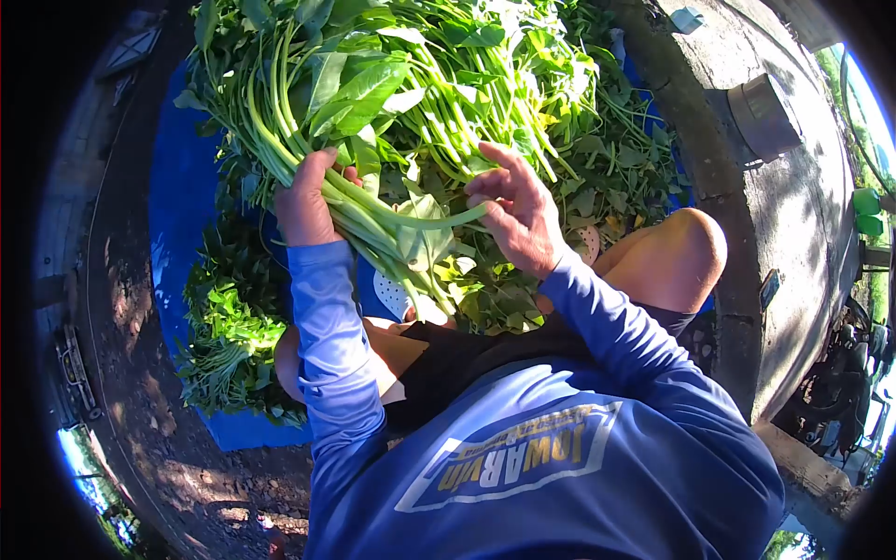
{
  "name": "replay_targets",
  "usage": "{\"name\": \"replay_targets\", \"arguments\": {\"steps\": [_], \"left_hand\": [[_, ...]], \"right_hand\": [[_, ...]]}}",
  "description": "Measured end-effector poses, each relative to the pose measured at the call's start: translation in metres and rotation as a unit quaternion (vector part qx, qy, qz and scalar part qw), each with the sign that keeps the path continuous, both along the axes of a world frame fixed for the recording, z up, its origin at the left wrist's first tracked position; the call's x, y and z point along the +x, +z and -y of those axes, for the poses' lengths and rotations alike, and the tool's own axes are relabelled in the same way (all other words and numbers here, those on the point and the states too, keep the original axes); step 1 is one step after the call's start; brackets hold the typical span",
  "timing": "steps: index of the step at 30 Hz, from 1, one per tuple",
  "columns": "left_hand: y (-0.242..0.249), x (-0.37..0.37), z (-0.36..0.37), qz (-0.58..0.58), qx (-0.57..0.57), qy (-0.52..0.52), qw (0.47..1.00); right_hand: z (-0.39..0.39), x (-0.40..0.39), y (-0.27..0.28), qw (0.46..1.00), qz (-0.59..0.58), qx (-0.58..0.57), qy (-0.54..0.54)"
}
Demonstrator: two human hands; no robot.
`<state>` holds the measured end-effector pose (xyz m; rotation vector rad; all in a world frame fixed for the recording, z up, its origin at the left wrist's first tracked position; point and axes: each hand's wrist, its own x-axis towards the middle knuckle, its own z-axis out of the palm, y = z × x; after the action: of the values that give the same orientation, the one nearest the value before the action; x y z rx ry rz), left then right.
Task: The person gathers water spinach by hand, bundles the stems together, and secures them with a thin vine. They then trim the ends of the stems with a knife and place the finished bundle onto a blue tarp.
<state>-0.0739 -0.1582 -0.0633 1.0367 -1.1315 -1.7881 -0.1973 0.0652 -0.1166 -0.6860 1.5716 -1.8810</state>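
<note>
My left hand (311,199) is closed round a thick bundle of leafy green stems (271,140), whose cut ends point down toward my lap. One pale stem (420,222) curves out of the bundle to the right, and its end meets the fingertips of my right hand (519,210). The thumb and fingers of my right hand are bent, with the index finger raised. Beyond both hands lies a large heap of the same greens (504,84), partly in bright sun. Loose leaves (495,294) lie between my legs.
Another pile of greens (233,345) lies left of my knee on a blue sheet (177,224). My bare right knee (686,247) is bent beside a concrete ledge (793,243). A metal container (763,110) stands on the ledge. Brown ground (140,373) shows at the left.
</note>
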Motion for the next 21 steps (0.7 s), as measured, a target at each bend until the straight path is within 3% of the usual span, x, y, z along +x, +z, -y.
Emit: {"name": "replay_targets", "arguments": {"steps": [2,4,6,7,10,13,16,17,20,21], "left_hand": [[-0.001,0.007,0.007,-0.011,0.003,-0.008,1.0],[-0.002,0.008,0.008,-0.012,0.004,0.006,1.0],[-0.001,0.007,0.004,0.001,0.015,0.006,1.0],[0.001,0.006,0.002,0.005,0.019,0.009,1.0],[0.002,0.006,-0.003,0.005,0.016,-0.013,1.0],[-0.008,0.006,-0.001,0.008,0.019,-0.026,0.999],[-0.005,0.005,-0.002,0.004,0.005,-0.041,0.999],[-0.008,0.004,-0.001,0.006,0.0,-0.045,0.999],[-0.01,0.002,0.002,-0.004,-0.007,-0.041,0.999],[-0.006,0.001,-0.001,-0.01,-0.004,-0.032,0.999]], "right_hand": [[0.018,-0.065,-0.064,0.969,-0.14,0.072,-0.189],[0.025,-0.116,-0.07,0.854,-0.374,0.229,-0.281],[0.042,-0.154,-0.095,0.829,-0.409,0.25,-0.288],[0.049,-0.163,-0.098,0.876,-0.343,0.244,-0.236],[0.064,-0.174,-0.105,0.87,-0.352,0.298,-0.175],[0.069,-0.181,-0.107,0.803,-0.48,0.257,-0.242],[0.065,-0.186,-0.084,0.887,-0.31,0.326,-0.109],[0.065,-0.195,-0.09,0.87,-0.356,0.327,-0.096],[0.063,-0.205,-0.06,0.884,-0.318,0.328,-0.096],[0.06,-0.211,-0.038,0.917,-0.249,0.302,-0.074]]}}
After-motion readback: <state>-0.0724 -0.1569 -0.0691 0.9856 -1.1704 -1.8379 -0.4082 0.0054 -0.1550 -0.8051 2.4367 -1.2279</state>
